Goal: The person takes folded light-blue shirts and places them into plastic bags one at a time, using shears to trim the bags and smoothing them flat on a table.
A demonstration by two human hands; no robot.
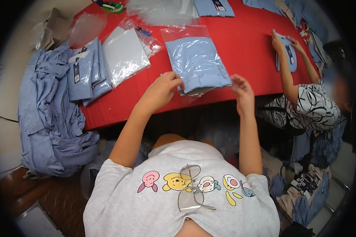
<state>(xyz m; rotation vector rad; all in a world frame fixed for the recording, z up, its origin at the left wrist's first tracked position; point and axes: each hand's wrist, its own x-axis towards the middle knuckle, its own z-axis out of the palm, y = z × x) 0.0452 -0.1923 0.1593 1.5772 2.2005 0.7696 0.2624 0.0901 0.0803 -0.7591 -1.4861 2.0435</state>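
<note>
In front of me on the red-covered table lies a folded light-blue garment (199,59) inside a clear plastic bag (186,32). The bag's bare, see-through end points away from me. Its near edge hangs around the table's front edge. My left hand (162,91) is closed at the bag's near left corner, fingers curled on the plastic. At the near right corner, my right hand (243,94) pinches the plastic between thumb and fingers. A greyish layer shows under the garment's near edge.
Left of the bag are a stack of clear bags with pale boards (125,55), blue-handled snips (143,31) and folded tagged garments (81,75). A big heap of blue cloth (53,114) stands at the left. On the right, another person (308,98) handles a folded blue garment (286,55).
</note>
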